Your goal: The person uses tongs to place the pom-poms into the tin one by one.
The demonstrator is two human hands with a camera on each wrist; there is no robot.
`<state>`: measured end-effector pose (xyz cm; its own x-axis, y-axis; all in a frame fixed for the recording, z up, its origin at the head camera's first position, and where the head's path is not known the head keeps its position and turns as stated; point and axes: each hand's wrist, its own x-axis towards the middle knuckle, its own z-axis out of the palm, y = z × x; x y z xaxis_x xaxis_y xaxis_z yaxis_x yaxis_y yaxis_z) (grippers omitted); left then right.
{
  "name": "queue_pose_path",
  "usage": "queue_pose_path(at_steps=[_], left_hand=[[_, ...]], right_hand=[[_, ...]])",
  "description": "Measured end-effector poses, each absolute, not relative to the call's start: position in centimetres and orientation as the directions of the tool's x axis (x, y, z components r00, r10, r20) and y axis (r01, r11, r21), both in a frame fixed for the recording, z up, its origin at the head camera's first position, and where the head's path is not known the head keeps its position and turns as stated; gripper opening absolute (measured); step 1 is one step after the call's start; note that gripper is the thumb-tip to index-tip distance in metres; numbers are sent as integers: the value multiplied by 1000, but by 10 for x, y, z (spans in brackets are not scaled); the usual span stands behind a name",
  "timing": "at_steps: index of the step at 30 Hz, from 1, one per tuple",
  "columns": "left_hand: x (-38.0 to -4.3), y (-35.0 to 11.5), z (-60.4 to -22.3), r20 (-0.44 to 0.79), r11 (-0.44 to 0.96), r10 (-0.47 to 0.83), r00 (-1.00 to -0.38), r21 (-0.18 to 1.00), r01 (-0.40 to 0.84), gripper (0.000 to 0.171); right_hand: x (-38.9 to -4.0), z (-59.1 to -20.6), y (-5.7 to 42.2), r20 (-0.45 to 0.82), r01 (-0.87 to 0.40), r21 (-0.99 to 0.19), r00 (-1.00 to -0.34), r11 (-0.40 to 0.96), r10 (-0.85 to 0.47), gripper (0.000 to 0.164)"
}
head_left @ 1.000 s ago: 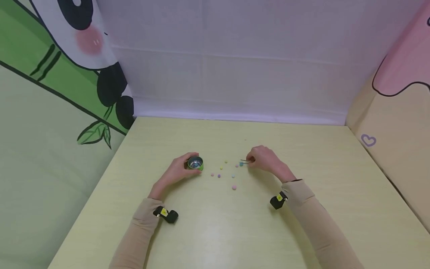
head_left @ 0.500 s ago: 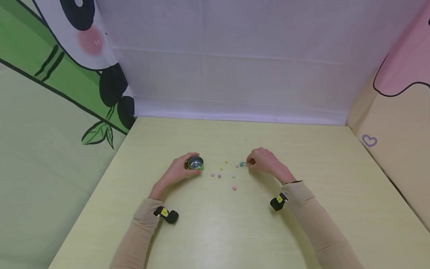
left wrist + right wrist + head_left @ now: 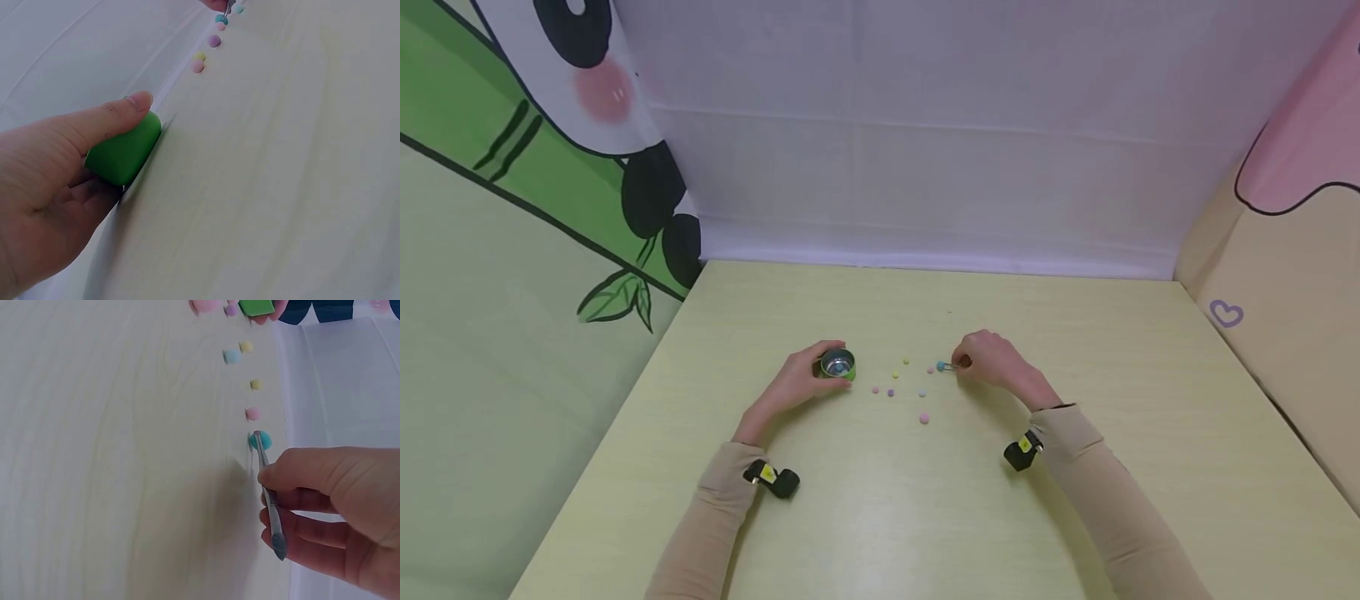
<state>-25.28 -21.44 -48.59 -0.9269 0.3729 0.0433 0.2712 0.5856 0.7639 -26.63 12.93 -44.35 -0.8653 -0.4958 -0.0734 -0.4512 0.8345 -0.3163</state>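
Observation:
My left hand (image 3: 793, 379) grips a small green cup (image 3: 128, 150) with a shiny metal inside, thumb on one side and fingers on the other. Its mouth faces up, low at the table, and something small and bluish shows at the bottom in the head view. My right hand (image 3: 994, 358) pinches metal tweezers (image 3: 274, 522) between thumb and fingers. At a teal ball (image 3: 265, 441) on the table, the tweezer tips overlap its near side. Just beyond that ball lies a small pink ball (image 3: 252, 414).
Between the hands, several small balls lie scattered, among them a purple ball (image 3: 891, 392), a yellow ball (image 3: 895, 375), a pale blue ball (image 3: 922, 394) and a larger pink ball (image 3: 924, 419). A white cloth wall (image 3: 925, 192) stands behind the pale wooden table (image 3: 880, 517).
The right hand has come slightly down and toward me, bringing the tweezer tips from just above the teal ball to its side. The left hand and cup stay put.

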Motion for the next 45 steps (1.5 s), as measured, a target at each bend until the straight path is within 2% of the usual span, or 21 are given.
queue_pose_path(at_steps=[14,31,36,45], left_hand=[[-262,-197,-484,56,587,346,-937,766,263,74],[-257,-203,-481,64,584,347,-936,765,269,74],[-257,-203,-482,66,578,350,-934,770,271,75],[-257,-206,-483,70,574,360,-930,770,280,75]], right_hand=[[-289,-434,142,-20,-529,-269,-832,805,-554,11],[-287,-425,116,27,-610,-242,-782,755,-623,11],[-287,-422,105,16,-608,-242,-781,756,-624,8],[-283,-415,87,13,-610,-246,-779,753,-627,13]])
